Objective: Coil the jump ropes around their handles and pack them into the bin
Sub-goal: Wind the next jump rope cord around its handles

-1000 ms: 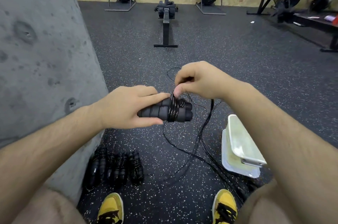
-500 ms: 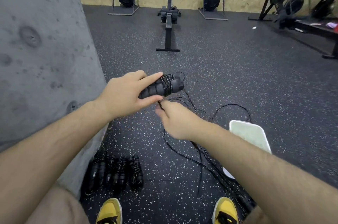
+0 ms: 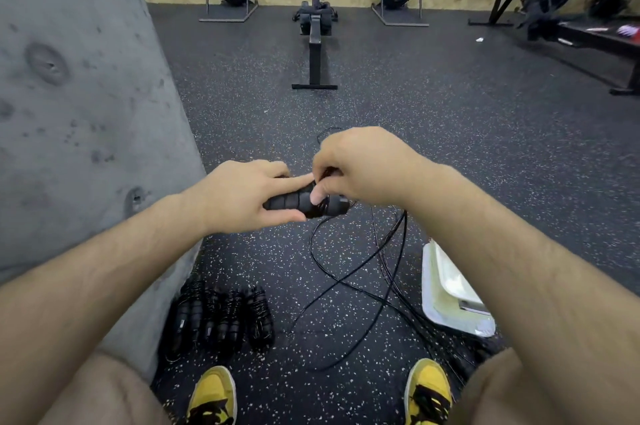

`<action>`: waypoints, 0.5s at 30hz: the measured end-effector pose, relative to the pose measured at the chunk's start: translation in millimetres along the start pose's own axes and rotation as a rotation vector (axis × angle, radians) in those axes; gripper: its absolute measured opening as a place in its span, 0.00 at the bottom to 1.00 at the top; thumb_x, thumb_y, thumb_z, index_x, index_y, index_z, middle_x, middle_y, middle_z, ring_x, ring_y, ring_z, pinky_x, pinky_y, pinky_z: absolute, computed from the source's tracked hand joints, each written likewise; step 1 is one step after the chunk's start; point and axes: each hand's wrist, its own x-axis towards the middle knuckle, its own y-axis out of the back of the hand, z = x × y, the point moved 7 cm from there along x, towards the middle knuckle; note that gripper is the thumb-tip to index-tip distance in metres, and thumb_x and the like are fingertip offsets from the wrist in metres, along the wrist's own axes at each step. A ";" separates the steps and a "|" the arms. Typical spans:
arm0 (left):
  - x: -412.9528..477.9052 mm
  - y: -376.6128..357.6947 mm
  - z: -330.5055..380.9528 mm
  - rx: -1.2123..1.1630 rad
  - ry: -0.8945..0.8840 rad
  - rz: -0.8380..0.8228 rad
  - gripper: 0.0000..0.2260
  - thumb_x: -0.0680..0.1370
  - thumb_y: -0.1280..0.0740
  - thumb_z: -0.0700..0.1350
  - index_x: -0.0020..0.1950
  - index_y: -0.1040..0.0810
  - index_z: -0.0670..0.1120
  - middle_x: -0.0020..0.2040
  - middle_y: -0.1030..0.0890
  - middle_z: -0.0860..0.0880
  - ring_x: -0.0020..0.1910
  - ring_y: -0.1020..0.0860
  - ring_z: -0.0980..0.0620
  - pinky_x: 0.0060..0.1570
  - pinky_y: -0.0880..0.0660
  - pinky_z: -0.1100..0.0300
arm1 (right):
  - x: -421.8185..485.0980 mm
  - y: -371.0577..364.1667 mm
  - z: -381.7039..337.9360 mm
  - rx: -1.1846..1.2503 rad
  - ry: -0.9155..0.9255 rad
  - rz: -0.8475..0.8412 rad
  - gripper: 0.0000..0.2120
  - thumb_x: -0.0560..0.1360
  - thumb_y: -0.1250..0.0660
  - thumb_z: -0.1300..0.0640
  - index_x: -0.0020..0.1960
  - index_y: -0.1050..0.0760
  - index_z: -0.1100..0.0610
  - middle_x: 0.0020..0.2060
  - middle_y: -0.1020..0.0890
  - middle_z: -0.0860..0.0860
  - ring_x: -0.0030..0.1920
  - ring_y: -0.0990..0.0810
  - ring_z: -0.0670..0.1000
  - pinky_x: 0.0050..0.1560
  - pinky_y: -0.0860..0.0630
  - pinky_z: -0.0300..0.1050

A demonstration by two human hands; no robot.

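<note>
My left hand (image 3: 242, 196) grips a pair of black foam jump rope handles (image 3: 294, 202) held side by side, pointing right, above the floor. My right hand (image 3: 360, 168) is above the handles' right end and pinches the thin black rope (image 3: 349, 272) against them, where a few turns are wound. The loose rest of the rope hangs down and loops over the floor between my feet. Several coiled jump ropes (image 3: 221, 317) lie in a row on the floor by the concrete wall. A white bin (image 3: 446, 293) stands on the floor under my right forearm, partly hidden.
A grey concrete wall (image 3: 79, 112) rises close on the left. My yellow shoes (image 3: 214, 397) are at the bottom edge. A rowing machine (image 3: 317, 26) stands ahead on the speckled rubber floor, with more machines along the plywood back wall and at the right.
My right hand has swung from below the handles up over their right end, bringing the rope round them. The left hand and handles dropped slightly and moved nearer.
</note>
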 end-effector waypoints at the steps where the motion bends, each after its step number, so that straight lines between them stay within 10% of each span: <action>1: -0.2 1.4 4.8 -0.016 -0.021 -0.013 0.27 0.78 0.46 0.73 0.72 0.30 0.62 0.52 0.22 0.56 0.50 0.20 0.51 0.34 0.21 0.54 | 1.2 3.3 2.1 0.013 0.004 0.013 0.17 0.71 0.30 0.34 0.49 0.19 0.46 0.42 0.23 0.42 0.47 0.25 0.47 0.45 0.28 0.46; 7: -5.1 31.8 42.2 -0.260 -0.115 0.027 0.27 0.77 0.41 0.73 0.68 0.29 0.57 0.53 0.21 0.59 0.51 0.21 0.57 0.44 0.19 0.53 | -3.1 13.2 32.5 0.447 -0.089 0.110 0.26 0.59 0.24 0.32 0.38 0.22 0.54 0.30 0.24 0.45 0.34 0.28 0.46 0.36 0.31 0.44; 15: -9.8 63.7 17.9 -0.633 0.219 0.305 0.30 0.70 0.30 0.69 0.64 0.38 0.59 0.54 0.20 0.59 0.51 0.18 0.51 0.54 0.21 0.47 | 4.6 -46.0 43.8 1.007 -0.311 0.126 0.07 0.79 0.36 0.68 0.47 0.22 0.59 0.36 0.21 0.43 0.39 0.24 0.44 0.47 0.22 0.45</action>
